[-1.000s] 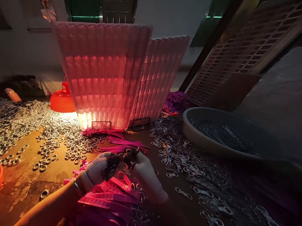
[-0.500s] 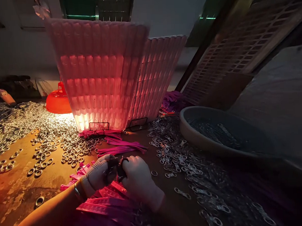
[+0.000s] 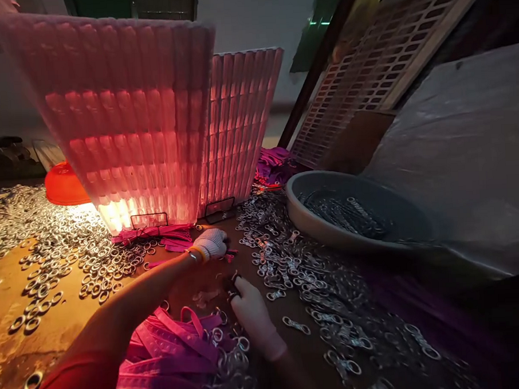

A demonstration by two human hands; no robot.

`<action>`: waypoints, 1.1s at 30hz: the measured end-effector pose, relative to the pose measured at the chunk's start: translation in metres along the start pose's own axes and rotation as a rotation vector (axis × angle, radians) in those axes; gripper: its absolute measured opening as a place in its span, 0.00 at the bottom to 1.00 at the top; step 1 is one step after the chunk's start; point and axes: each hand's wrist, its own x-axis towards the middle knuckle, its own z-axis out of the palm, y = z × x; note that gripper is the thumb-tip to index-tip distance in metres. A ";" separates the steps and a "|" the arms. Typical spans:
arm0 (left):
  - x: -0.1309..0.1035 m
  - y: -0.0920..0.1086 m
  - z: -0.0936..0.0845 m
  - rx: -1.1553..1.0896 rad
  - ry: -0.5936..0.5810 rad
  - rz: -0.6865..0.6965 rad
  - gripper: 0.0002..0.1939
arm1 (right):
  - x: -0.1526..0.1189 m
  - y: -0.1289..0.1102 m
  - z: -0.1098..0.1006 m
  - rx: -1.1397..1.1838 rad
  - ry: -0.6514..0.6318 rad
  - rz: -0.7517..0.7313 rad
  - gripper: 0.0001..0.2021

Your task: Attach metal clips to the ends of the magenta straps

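Note:
My left hand point(image 3: 210, 243), in a white glove, reaches forward with its fingers closed beside the flat pink straps point(image 3: 177, 238); a small dark pink end shows at its fingertips. Nearer to me, my right hand point(image 3: 247, 304), also gloved, is curled with dark bands round its fingers; what it grips, if anything, I cannot make out. A heap of pink straps point(image 3: 171, 347) with metal rings lies below and left of it. To its right spread many metal ring links point(image 3: 295, 267).
Two ribbed translucent panels point(image 3: 140, 119) stand upright at the back. A red lamp point(image 3: 65, 184) glows over piled metal rings point(image 3: 46, 227) at the left. At the right is a large round basin point(image 3: 295, 207) holding metal pieces. Purple straps point(image 3: 275, 162) lie behind it.
My hands have parted: the left has moved forward beside the far straps, the right stays near the heap. The view has turned to the right.

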 end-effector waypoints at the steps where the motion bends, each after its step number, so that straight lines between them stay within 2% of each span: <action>1: 0.013 0.005 0.011 0.031 -0.010 -0.012 0.08 | -0.005 0.002 0.000 0.003 -0.007 -0.009 0.13; 3: 0.031 0.012 0.030 0.069 -0.033 -0.046 0.09 | -0.013 0.005 -0.003 -0.004 -0.026 -0.002 0.14; 5: 0.039 0.015 0.039 0.081 -0.056 -0.061 0.10 | -0.019 0.007 -0.010 -0.017 -0.044 0.020 0.14; 8: 0.030 0.011 0.032 0.044 -0.072 -0.023 0.10 | -0.023 0.005 -0.023 -0.045 -0.031 0.019 0.14; 10: 0.010 0.006 0.018 -0.012 -0.087 0.010 0.09 | -0.023 -0.002 -0.031 -0.058 0.023 -0.020 0.14; 13: -0.036 -0.003 -0.006 -0.117 -0.128 0.026 0.08 | -0.021 -0.021 -0.038 -0.036 0.070 -0.116 0.18; 17: -0.106 -0.011 -0.028 -0.338 -0.128 -0.016 0.13 | -0.018 -0.058 -0.037 -0.177 -0.010 -0.149 0.18; 19: -0.136 -0.013 -0.032 -0.479 -0.119 -0.039 0.13 | -0.018 -0.076 -0.032 -0.344 -0.063 -0.140 0.14; 21: -0.158 -0.014 -0.034 -0.528 -0.113 -0.038 0.11 | -0.020 -0.090 -0.027 -0.488 -0.112 -0.159 0.13; 25: -0.182 -0.017 -0.036 -0.385 -0.098 -0.013 0.10 | -0.028 -0.106 -0.020 -0.660 -0.166 -0.228 0.11; 29: -0.187 -0.025 -0.039 -0.109 -0.088 0.162 0.10 | -0.035 -0.110 -0.015 -0.730 -0.197 -0.246 0.09; 31: -0.187 -0.031 -0.040 -0.118 -0.143 0.125 0.09 | -0.036 -0.111 -0.012 -0.737 -0.189 -0.239 0.10; 33: -0.187 -0.037 -0.040 -0.229 -0.201 0.017 0.09 | -0.035 -0.113 -0.010 -0.735 -0.194 -0.241 0.12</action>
